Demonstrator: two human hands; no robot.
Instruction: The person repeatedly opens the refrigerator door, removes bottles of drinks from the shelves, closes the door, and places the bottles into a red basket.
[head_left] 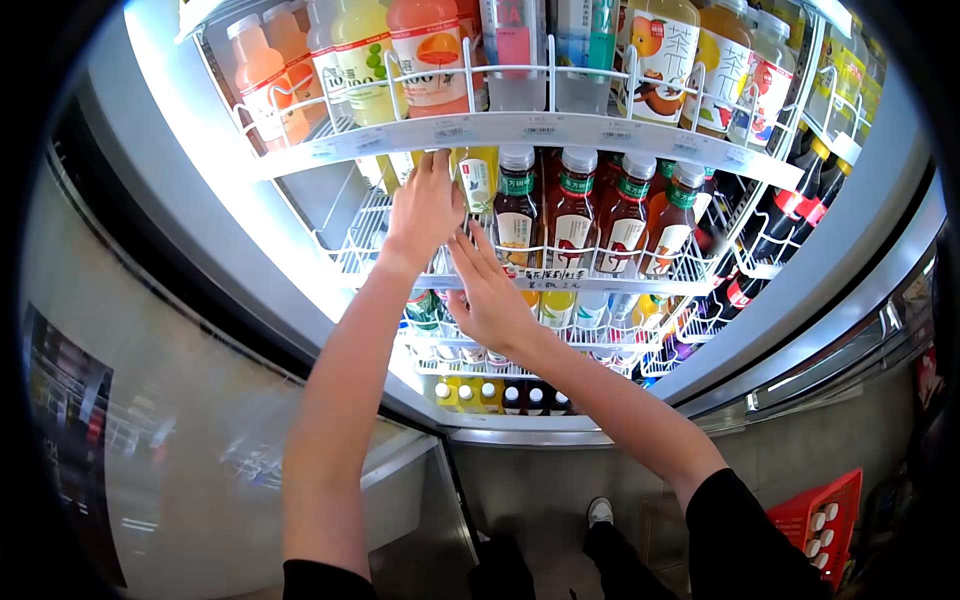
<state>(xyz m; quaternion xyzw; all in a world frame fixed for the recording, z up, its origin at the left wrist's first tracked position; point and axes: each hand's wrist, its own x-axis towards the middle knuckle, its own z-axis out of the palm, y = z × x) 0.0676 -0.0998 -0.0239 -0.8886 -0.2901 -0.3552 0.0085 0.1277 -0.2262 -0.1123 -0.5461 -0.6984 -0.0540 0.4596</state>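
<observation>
My left hand reaches to the middle shelf, its fingers curled at the left side of a yellow drink bottle with a white label. Its fingertips are partly hidden beneath the upper shelf edge, and the bottle's top is out of sight there. Just below, my right hand stretches its fingers up toward the bottle's base, in front of the wire shelf rail. I cannot tell whether those fingertips touch the bottle. Beside it stand dark red tea bottles with white caps and green neck bands.
Orange, green and pink juice bottles line the upper shelf. Lower shelves hold more drinks. Cola bottles stand in side racks at right. The glass door is swung out at left. A red crate with white-capped bottles sits on the floor.
</observation>
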